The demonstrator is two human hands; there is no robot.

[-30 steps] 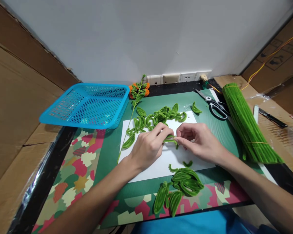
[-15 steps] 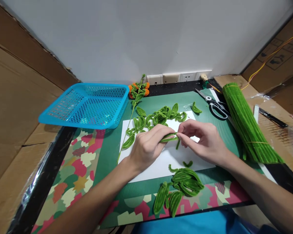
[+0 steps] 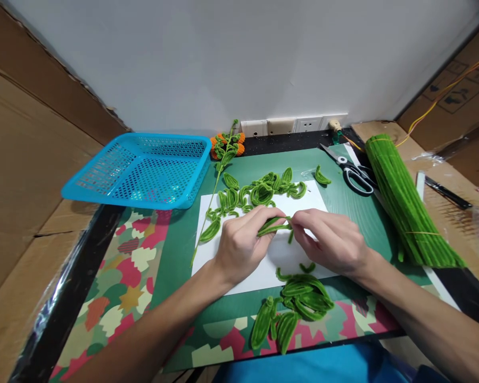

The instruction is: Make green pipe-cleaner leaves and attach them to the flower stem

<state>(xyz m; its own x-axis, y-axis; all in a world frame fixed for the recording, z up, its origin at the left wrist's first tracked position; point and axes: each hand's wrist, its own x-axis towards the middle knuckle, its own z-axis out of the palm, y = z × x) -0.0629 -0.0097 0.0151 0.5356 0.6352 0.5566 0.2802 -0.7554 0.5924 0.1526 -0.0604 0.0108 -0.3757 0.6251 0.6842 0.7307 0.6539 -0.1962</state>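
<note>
My left hand [image 3: 241, 244] and my right hand [image 3: 331, 242] meet over a white sheet [image 3: 263, 266] on the green mat. Both pinch the same folded green pipe-cleaner leaf [image 3: 275, 225], the left at its loop, the right at its stem end. Several bent green leaves [image 3: 263, 192] lie in a loose pile just beyond my fingers. A second heap of finished leaves [image 3: 293, 308] sits nearer to me, below my right wrist. A long green stem with leaves [image 3: 211, 213] runs along the sheet's left edge up to orange flowers [image 3: 226, 146].
A blue mesh basket [image 3: 139, 170] stands at the back left, overhanging the table edge. Scissors [image 3: 353, 173] and a thick bundle of straight green pipe cleaners [image 3: 403, 205] lie at the right. A black-handled tool [image 3: 447, 192] rests further right. Wall sockets [image 3: 291, 125] line the back.
Both hands stayed over the sheet, working the same leaf; my right fingers shifted slightly and flattened towards the stem end, and the leaf sits a little higher between the fingertips.
</note>
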